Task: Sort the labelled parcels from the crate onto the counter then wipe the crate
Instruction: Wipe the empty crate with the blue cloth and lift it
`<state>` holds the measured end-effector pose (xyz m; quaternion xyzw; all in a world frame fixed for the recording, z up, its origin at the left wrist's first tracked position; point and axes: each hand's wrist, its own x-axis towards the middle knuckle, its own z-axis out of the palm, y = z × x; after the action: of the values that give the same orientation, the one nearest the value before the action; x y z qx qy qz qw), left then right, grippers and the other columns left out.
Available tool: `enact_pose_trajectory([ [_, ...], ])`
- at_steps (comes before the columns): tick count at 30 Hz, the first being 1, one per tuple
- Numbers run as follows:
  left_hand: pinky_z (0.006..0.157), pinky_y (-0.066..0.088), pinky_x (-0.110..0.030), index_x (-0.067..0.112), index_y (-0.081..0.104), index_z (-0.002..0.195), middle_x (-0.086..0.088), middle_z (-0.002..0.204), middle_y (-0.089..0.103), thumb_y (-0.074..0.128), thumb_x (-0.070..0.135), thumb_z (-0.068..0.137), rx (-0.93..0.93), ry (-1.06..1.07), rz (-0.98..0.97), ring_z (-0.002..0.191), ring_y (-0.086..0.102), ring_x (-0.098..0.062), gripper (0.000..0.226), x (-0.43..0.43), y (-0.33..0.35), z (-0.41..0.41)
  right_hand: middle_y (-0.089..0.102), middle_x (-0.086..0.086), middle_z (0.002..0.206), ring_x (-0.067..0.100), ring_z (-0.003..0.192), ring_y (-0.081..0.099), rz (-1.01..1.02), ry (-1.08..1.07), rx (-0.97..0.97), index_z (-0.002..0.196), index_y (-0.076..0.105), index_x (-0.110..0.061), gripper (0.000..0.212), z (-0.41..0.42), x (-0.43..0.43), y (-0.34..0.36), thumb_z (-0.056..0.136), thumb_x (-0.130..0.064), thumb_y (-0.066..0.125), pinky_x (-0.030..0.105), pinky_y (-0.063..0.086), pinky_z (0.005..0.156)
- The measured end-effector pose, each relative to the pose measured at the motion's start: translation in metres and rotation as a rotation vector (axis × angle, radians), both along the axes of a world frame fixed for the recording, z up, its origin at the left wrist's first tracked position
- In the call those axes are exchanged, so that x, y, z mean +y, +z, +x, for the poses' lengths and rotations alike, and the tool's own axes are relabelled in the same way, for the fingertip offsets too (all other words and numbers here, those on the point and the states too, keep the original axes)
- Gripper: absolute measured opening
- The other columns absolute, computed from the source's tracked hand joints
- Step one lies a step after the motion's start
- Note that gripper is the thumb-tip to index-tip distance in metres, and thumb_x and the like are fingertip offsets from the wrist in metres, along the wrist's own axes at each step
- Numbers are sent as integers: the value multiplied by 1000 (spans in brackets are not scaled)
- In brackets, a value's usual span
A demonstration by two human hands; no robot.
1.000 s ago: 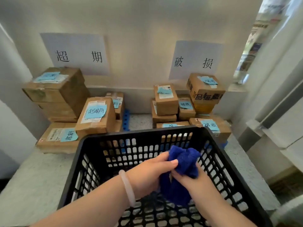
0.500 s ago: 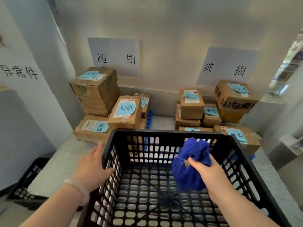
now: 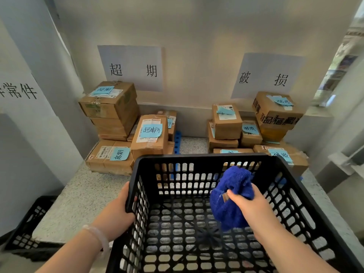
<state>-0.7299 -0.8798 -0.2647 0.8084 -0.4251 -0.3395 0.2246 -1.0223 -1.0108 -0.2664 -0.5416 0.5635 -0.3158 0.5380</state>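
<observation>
Gripping the left rim of the black crate (image 3: 197,157) with the left hand (image 3: 116,209), wrapping it over the wall's top edge. Clutching a bunched blue cloth (image 3: 230,200) in the right hand (image 3: 252,203), holding it within the crate's walls, to the right of the left-hand grip. Noting labelled parcels (image 3: 149,133) on the counter (image 3: 84,194), well beyond both hands, sitting in two groups behind the crate's far wall.

pale translucent bangle (image 3: 97,235) on left wrist

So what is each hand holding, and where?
Right hand grips a bunched blue cloth round its middle; left hand holds the crate by its left rim.
</observation>
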Motion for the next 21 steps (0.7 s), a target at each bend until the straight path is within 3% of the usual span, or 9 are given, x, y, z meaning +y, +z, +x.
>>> enact_pose_trajectory([
  [4,58,53,-21,35,11,155,12,99,66,56,0,86,35,-19,-22,68,69,-8,89,-1,-1,-6,64,-5,107,16,102,59,-7,-9,-6,109,57,-29,27,7,0,-2,87,-25,73,36,45,86],
  [13,62,52,-18,36,3,155,18,98,63,56,5,89,84,-69,-29,75,65,0,90,-7,-3,-19,64,-5,110,20,107,60,3,-17,32,113,56,-32,31,13,-1,-7,87,-29,73,41,48,93],
  [18,66,54,-19,39,1,154,16,98,66,56,8,90,98,-136,-28,76,67,0,90,-17,-10,-36,59,-7,119,15,113,55,-83,14,58,130,48,-33,48,22,-12,0,88,-27,72,31,42,91],
  [21,67,54,-18,49,7,147,16,95,67,58,10,90,129,-157,-70,77,66,1,86,-26,-14,-51,56,-4,129,16,123,51,-156,37,113,138,46,-27,56,30,-28,4,88,-27,72,28,38,94],
])
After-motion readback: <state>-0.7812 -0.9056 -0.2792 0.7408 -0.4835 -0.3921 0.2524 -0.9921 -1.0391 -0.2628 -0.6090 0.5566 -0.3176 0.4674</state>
